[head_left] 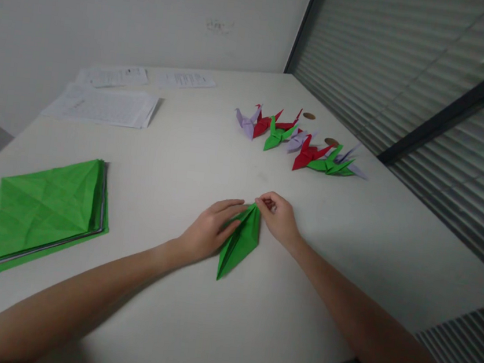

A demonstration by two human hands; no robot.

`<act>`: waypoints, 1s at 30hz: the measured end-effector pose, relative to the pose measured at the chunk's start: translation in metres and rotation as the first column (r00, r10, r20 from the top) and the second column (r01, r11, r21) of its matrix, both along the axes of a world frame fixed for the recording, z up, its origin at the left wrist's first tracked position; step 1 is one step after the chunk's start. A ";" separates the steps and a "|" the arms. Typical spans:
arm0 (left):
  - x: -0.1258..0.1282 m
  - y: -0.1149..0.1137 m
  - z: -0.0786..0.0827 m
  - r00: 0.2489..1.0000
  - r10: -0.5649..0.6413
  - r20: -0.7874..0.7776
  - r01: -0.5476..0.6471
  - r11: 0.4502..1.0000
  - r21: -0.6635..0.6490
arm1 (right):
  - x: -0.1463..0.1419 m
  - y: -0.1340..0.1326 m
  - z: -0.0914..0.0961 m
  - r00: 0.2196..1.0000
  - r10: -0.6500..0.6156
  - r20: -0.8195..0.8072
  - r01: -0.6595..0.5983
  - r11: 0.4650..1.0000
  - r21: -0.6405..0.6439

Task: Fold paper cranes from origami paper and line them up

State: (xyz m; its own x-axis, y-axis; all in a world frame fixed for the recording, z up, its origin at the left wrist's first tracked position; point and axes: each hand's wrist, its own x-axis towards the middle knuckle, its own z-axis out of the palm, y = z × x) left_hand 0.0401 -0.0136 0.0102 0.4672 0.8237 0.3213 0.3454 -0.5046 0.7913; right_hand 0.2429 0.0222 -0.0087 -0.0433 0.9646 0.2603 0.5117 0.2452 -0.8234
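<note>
A piece of green origami paper (241, 241), folded into a long diamond with a slit down its middle, lies on the white table between my hands. My left hand (210, 227) rests on its upper left side, fingers stretched out and lying flat on the paper. At the far tip of the diamond, my right hand (277, 213) pinches the point between thumb and forefinger, the other fingers curled in. The tip itself is partly hidden by these fingers.
Several folded paper cranes in red, green (279, 134) and lilac stand at the back right, beside two round table holes. A stack of green paper (43, 199) lies at the left. Printed sheets (102, 104) lie at the back left. Window blinds (412, 67) border the right edge.
</note>
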 end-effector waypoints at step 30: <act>0.002 -0.006 -0.010 0.836 -0.164 -0.523 0.414 0.815 0.406 | 0.032 0.014 0.004 0.831 0.205 0.516 -0.245 0.970 0.009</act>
State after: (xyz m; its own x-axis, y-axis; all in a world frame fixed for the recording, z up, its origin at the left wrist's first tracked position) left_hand 0.0424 -0.0194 0.0002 0.8470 0.4163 0.3305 0.3650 -0.9075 0.2078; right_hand 0.2746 0.0360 -0.0050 -0.4017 0.8916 0.2089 0.7763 0.4526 -0.4387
